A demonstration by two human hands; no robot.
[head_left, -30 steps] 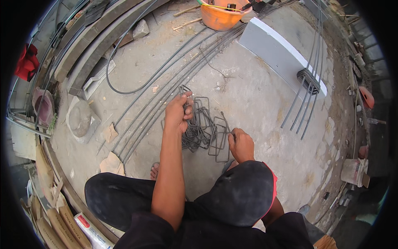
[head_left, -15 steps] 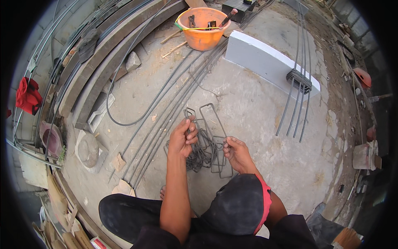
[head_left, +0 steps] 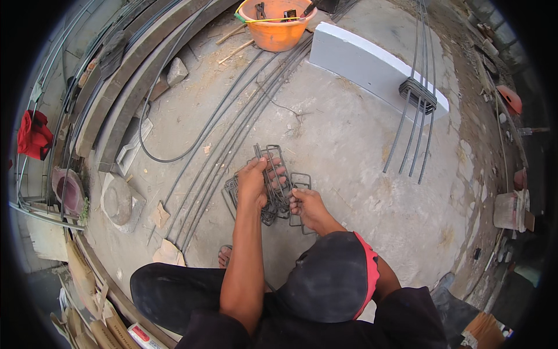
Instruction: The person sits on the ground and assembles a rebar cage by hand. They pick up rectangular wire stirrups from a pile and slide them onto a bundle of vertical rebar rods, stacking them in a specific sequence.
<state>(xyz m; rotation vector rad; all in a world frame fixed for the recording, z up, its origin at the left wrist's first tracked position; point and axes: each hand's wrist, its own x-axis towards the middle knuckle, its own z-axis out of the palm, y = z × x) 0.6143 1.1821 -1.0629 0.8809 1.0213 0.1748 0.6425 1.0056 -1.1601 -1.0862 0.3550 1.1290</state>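
A bundle of bent steel stirrups (head_left: 273, 174), rectangular loops of thin dark bar, stands tilted up off the concrete floor (head_left: 349, 151) just ahead of the person's knees; how many loops are in the bundle cannot be counted, since they overlap; the left hand (head_left: 256, 181) is closed around the bundle from the left, fingers (head_left: 278, 172) wrapped through the loops and clamped on them; the right hand (head_left: 305, 205) sits just beside it, lower and to the right, its fingers curled and pinching the edge of one stirrup (head_left: 300, 180) that lies flatter at the right of the bundle; more stirrups (head_left: 232, 189) lie on the floor under and to the left of the left hand; to the left, a sheaf of long rebars (head_left: 232, 134) runs diagonally across the floor, about five or six, toward one orange bucket (head_left: 278, 29) with tools in it at the top; one white block (head_left: 372, 64) lies right of the bucket, and four rebars (head_left: 415, 116) cross over it, threaded through a cluster of stirrups; one bare foot (head_left: 225, 255) shows below the left forearm; one red cloth (head_left: 34, 134) hangs at the far left.
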